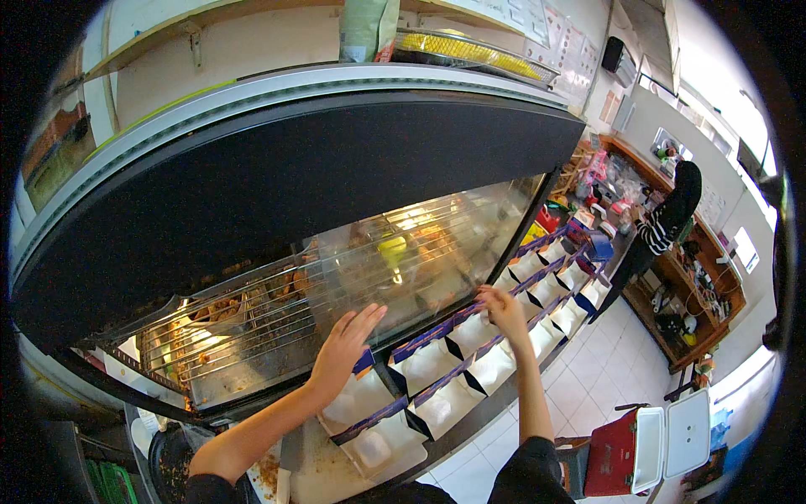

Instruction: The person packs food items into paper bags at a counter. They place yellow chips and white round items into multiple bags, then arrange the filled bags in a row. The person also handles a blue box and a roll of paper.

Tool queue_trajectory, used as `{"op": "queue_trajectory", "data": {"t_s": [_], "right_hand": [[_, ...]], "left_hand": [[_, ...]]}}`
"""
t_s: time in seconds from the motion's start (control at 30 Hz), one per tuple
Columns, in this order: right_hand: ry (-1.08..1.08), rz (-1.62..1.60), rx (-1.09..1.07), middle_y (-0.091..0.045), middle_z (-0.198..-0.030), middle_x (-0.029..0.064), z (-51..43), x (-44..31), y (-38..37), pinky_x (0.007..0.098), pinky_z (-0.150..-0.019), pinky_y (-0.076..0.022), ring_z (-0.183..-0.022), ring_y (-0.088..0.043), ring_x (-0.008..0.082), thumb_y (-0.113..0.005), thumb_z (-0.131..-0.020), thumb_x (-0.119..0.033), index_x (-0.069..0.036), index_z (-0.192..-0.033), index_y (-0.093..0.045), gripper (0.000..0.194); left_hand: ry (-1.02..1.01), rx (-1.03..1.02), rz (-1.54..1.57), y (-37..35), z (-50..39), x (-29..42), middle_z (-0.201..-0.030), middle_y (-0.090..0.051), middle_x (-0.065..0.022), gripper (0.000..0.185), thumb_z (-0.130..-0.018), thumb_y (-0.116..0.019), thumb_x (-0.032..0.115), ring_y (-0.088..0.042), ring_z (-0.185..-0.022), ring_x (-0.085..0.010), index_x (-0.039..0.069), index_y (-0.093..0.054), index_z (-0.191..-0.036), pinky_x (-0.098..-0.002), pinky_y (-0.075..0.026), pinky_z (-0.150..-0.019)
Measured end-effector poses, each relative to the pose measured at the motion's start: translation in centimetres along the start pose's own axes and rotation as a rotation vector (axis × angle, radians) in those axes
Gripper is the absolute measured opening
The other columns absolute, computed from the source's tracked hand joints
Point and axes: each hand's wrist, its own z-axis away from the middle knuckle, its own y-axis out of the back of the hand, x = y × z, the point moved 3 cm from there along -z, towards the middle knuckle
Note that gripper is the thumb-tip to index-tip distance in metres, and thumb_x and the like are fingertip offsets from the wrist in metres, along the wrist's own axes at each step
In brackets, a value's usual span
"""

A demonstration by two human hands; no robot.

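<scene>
Open paper food boxes [434, 365] with white insides and purple-blue outer flaps stand in rows along the counter. White rounded lumps, seemingly wrapped, lie in several, including the nearest box [374, 447]. My left hand [337, 353] is stretched flat over the near end of the rows, beside the cabinet's glass, with nothing visible in it. Farther along, my right hand [504, 312] hovers over the boxes close to the glass, its fingers bent. Whether they pinch a flap is unclear. Behind the boxes, a lit food warming cabinet [302, 164] has wire racks [252, 334] with browned food and green-handled tongs [393, 249].
A wire basket [472, 53] sits on top of the cabinet. Dark pan [170, 463] is at lower left. At lower right stands a red cooler box [620, 450] with its lid raised. A person [664, 220] stands by a cluttered wooden counter [711, 283] across the tiled floor [604, 359].
</scene>
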Motion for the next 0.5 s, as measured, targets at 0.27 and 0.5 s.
{"op": "queue_trajectory", "data": {"t_s": [0.27, 0.5], "right_hand": [[0.152, 0.012, 0.348, -0.053, -0.097, 0.0060, -8.3, -1.0, 4.5, 0.0255, -0.059, -0.0519, -0.077, -0.056, 0.0127, -0.052, -0.087, -0.009, -0.015, -0.118, -0.054, 0.032], [0.209, -0.250, 0.369, -0.053, -0.098, 0.0033, -11.0, 1.0, 5.7, 0.0272, -0.062, -0.0500, -0.081, -0.054, 0.0136, -0.051, -0.088, -0.013, -0.011, -0.114, -0.055, 0.026]], "left_hand": [[0.176, -0.215, 0.104, -0.9, 9.6, -2.7, -0.147, -0.019, 0.0058, 0.071, -0.080, -0.058, 0.028, -0.018, -0.135, -0.0135, 0.014, -0.024, -0.142, -0.0359, -0.018, -0.109], [0.458, -0.404, 0.122, -0.8, 18.2, -4.7, -0.146, -0.022, 0.0014, 0.070, -0.080, -0.060, 0.028, -0.017, -0.136, -0.0261, 0.011, -0.028, -0.140, -0.0394, -0.019, -0.109]]}}
